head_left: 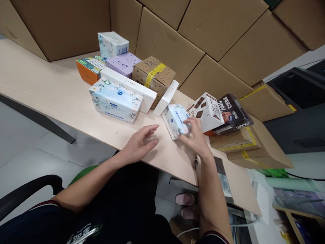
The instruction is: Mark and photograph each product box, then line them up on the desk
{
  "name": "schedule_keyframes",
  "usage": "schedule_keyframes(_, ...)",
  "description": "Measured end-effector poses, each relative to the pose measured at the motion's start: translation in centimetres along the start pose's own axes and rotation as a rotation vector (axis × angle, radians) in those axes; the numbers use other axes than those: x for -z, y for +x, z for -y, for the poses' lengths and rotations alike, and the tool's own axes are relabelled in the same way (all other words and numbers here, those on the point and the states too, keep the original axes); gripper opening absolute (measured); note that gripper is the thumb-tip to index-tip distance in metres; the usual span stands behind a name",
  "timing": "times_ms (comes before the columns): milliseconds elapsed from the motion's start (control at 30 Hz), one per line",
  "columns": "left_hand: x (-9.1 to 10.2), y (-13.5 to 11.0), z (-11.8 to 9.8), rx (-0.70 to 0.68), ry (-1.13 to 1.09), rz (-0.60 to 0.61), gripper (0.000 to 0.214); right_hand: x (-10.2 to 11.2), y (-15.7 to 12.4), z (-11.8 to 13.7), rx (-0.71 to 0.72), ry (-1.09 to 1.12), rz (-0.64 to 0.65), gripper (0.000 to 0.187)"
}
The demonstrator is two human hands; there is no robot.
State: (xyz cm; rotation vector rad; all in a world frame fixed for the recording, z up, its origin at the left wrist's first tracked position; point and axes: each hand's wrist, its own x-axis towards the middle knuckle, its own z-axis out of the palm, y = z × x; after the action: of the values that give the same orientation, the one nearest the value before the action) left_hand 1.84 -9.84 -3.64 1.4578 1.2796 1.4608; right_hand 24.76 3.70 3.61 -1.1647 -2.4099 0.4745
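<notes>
My right hand (195, 136) has its fingers and thumb on the right end of a pale blue floral tissue pack (175, 118), which lies slightly blurred on the table. My left hand (139, 143) hovers over the table's front edge, fingers apart, with nothing in it. Left of the hands sits a larger floral tissue pack (115, 100). A long white box (129, 84) stands right behind it. Between that group and the held pack, a small white box (166, 98) leans against a brown printed carton (153, 73).
Farther back stand a purple box (123, 63), an orange-and-green box (90, 69) and another tissue pack (113, 44). On the right are a white cereal box (208, 113), a black package (235, 113) and taped cartons (238, 142). Large cardboard boxes (165, 40) wall the back.
</notes>
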Motion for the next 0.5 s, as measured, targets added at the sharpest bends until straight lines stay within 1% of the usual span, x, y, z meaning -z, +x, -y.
schedule_keyframes(33,-0.1,0.0,0.2,0.005,-0.008,-0.026,0.053,0.9,-1.4,-0.6,0.052,0.029,0.034,0.048)
schedule_keyframes(67,-0.2,0.0,0.3,0.013,-0.021,-0.046,0.058,1.7,-2.7,-1.1,0.064,0.047,0.061,0.048)
schedule_keyframes(100,-0.3,0.0,0.3,0.023,-0.035,-0.057,0.062,2.4,-3.8,-1.5,0.043,0.059,0.085,0.054)
schedule_keyframes(167,-0.4,0.0,0.3,0.037,-0.052,-0.046,0.068,3.3,-5.1,-2.1,-0.060,0.064,0.125,0.078)
schedule_keyframes(233,-0.5,0.0,0.0,0.043,-0.031,-0.009,0.069,3.5,-5.2,-2.3,-0.174,0.046,0.139,0.104)
schedule_keyframes(267,-0.5,0.0,-0.2,0.043,-0.012,0.004,0.069,3.3,-4.9,-2.4,-0.207,0.029,0.135,0.112)
schedule_keyframes(300,-0.5,0.1,-0.3,0.045,0.008,0.015,0.068,3.0,-4.4,-2.3,-0.218,0.009,0.130,0.114)
schedule_keyframes(367,-0.5,0.2,-0.5,0.051,0.045,0.026,0.068,2.2,-3.2,-2.0,-0.174,-0.024,0.119,0.109)
schedule_keyframes(433,-0.5,0.3,-0.5,0.032,0.072,0.041,0.068,1.0,-2.2,-1.5,-0.069,-0.038,0.083,0.099)
schedule_keyframes(500,-0.4,0.5,-0.4,-0.023,0.071,0.051,0.066,-0.4,-1.8,-0.9,0.039,-0.042,-0.016,0.092)
